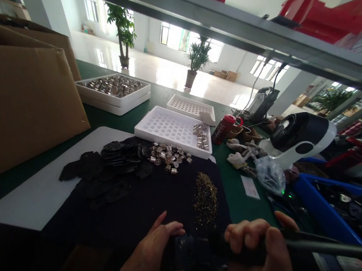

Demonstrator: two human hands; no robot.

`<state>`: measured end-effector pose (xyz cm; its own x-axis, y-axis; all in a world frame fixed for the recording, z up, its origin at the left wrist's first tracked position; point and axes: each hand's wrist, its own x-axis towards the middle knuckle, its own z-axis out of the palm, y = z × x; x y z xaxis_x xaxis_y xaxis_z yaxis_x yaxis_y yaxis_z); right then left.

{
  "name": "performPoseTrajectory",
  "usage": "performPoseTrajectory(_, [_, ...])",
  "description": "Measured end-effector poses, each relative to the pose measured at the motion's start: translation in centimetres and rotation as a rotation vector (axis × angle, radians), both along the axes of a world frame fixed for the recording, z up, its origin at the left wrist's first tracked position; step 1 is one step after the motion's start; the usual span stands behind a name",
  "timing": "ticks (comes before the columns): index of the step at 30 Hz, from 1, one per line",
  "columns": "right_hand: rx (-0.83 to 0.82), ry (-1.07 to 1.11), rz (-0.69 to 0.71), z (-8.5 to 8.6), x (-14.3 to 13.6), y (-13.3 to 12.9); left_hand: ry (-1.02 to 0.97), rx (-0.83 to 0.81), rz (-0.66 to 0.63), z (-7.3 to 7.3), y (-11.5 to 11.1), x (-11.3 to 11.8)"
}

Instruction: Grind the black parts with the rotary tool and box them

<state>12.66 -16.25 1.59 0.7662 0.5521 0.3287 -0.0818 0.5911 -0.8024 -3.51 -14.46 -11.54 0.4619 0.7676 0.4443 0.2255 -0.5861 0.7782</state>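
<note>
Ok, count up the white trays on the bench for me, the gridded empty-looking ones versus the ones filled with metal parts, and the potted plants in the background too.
White gridded trays: 2, the near one and the far one.
White trays filled with metal parts: 1, though it may sit on a second tray beneath.
Potted plants on the far floor: 2, one tall, one shorter.
Total: 5

Open dark mat ahead of the hands, clutter beyond and to the right

Just ahead of the left hand (153, 261) the black mat (138, 211) lies bare; a heap of small brass parts (205, 199) sits ahead of the right hand (261, 251), black discs (110, 165) and metal rollers (168, 155) farther on, a blue bin (319, 209) close at right.
</note>
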Motion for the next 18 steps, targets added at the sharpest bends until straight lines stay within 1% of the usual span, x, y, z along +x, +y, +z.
performPoseTrajectory(2, [-0.019,0.016,-0.1,0.2,1.1,0.2,0.027,-0.008,-0.004,0.3,0.0,-0.2])
performPoseTrajectory(4, [-0.06,0.036,-0.138,0.0,1.9,0.4,0.045,0.005,-0.003,0.9,0.2,-0.5])
performPoseTrajectory(8, [-0.095,0.072,-0.132,-1.1,2.2,0.8,0.076,0.026,0.005,1.8,0.4,-0.8])
performPoseTrajectory(13, [-0.111,0.059,-0.086,-2.4,2.0,1.1,0.071,0.03,0.019,1.7,0.3,-0.8])
performPoseTrajectory(18, [-0.116,0.083,-0.072,-2.9,1.9,1.5,0.083,0.011,0.049,1.8,0.1,-0.9])
